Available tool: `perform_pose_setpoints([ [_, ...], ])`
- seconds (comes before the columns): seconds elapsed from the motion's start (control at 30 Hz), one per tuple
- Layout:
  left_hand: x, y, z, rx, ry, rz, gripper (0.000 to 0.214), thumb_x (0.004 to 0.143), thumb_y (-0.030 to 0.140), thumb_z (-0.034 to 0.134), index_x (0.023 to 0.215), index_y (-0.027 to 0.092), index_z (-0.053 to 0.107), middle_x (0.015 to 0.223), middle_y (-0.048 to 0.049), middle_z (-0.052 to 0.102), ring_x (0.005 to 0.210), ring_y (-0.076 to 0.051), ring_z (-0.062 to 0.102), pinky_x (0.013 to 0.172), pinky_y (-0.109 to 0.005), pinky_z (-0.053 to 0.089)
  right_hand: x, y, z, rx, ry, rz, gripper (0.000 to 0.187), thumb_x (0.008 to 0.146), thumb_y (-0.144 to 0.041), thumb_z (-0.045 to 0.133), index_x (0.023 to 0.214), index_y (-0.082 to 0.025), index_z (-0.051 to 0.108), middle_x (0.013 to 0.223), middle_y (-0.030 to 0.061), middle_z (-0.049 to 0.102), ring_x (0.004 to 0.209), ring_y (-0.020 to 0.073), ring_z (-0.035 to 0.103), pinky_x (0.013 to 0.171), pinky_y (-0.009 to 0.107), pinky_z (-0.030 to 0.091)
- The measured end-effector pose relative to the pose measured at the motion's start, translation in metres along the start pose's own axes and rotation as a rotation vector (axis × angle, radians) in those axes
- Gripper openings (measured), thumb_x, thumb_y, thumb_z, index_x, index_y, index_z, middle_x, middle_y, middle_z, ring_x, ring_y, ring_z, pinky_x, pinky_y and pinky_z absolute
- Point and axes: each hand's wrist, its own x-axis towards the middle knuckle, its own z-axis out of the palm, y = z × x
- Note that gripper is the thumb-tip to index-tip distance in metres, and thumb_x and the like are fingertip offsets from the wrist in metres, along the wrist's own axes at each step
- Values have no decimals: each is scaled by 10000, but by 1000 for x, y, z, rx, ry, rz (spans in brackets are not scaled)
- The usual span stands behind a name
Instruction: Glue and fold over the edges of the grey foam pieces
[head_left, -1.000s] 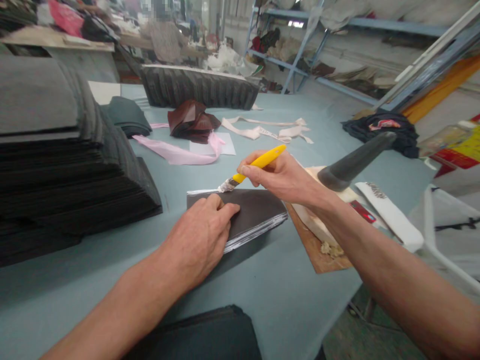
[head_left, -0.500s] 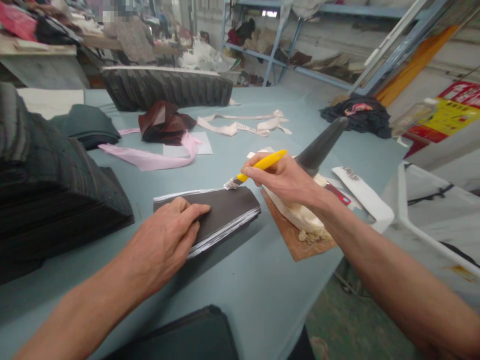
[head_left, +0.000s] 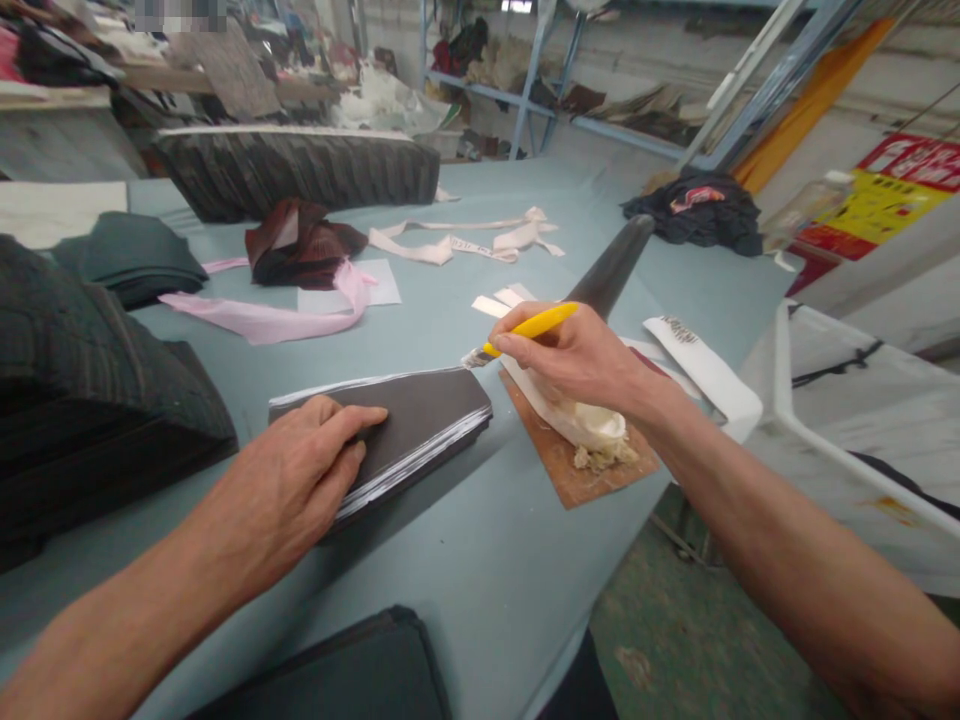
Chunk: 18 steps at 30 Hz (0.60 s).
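A stack of dark, flat pieces (head_left: 420, 408) lies on the table, its long edges streaked with white. My left hand (head_left: 315, 455) rests on top with its index finger stretched out, pressing the stack down. Pinched in my right hand (head_left: 566, 350) is a paintbrush with a yellow handle (head_left: 538, 322). Its white-coated bristles (head_left: 474, 358) are at the far right corner of the stack; whether they touch it I cannot tell. Below my right hand stands a white container (head_left: 600, 425) with crusted residue at its near end, on a brown board (head_left: 566, 480).
Tall dark stacks stand at left (head_left: 97, 400) and at the back (head_left: 300, 175). Pink cloth (head_left: 262, 318), a dark red bundle (head_left: 296, 245) and pale strips (head_left: 480, 248) lie beyond. A dark tapered object (head_left: 611, 265) rises past my right hand. A white-framed bin (head_left: 862, 440) stands right.
The brush has moved along the stack's far edge to its right corner. My left hand stays on the stack. The whole view has shifted slightly.
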Motion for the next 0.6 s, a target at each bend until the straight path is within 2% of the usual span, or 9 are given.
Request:
perform_pose_setpoints([
  [0.13,-2,-3,6,5,35,20,545,1054,539,318,1344,254,682,1111,-97,659,1019,-285,677,971,-508,534,-5,-11,-6,9,94,-1,458,955,-638,740,857,-191,763,721,-6,622,637,119,484,614,315,357],
  [0.23,-2,-3,6,10,65,42,535,1067,527,319,1337,250,689,1093,-93,667,999,-273,678,944,-483,539,-1,-17,5,118,136,-21,411,953,-612,759,912,-203,773,765,0,633,683,128,509,631,311,380],
  [0.33,-2,0,2,12,48,40,510,1075,496,330,1330,245,693,1092,-93,681,993,-254,688,928,-449,550,9,-21,25,233,44,-36,407,944,-614,771,933,-207,771,820,6,654,708,128,514,632,304,386],
  [0.47,-3,3,-2,34,29,25,479,1075,466,346,1317,251,699,1102,-91,701,990,-238,705,910,-420,571,27,-24,48,315,-64,-94,430,976,-628,712,936,-202,752,792,-14,626,696,115,485,630,292,370],
  [0.6,-4,4,-1,54,42,30,466,1078,464,349,1293,252,703,1117,-92,716,996,-236,715,901,-405,587,38,-24,54,299,-155,-134,412,981,-591,700,898,-189,734,875,6,707,780,131,572,709,286,433],
])
